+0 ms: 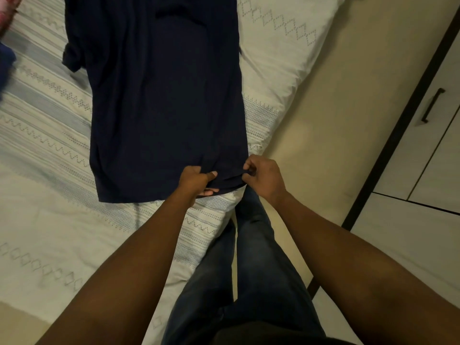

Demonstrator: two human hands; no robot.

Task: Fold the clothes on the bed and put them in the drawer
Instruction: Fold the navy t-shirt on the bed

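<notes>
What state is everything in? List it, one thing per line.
navy shirt: spread flat on the bed, unfolded.
left hand: grips the shirt's hem.
right hand: pinches the hem's right corner.
cabinet front: shut.
blue garment: bunched at the left edge.

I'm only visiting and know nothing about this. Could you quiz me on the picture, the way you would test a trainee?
1. True or false: the navy shirt lies spread out on the bed.
2. Which part of the shirt do the left hand and right hand grip? A) the collar B) the bottom hem C) a sleeve
3. Fill in: the cupboard handle is on the person's ___ side.
Key: 1 true; 2 B; 3 right.
</notes>
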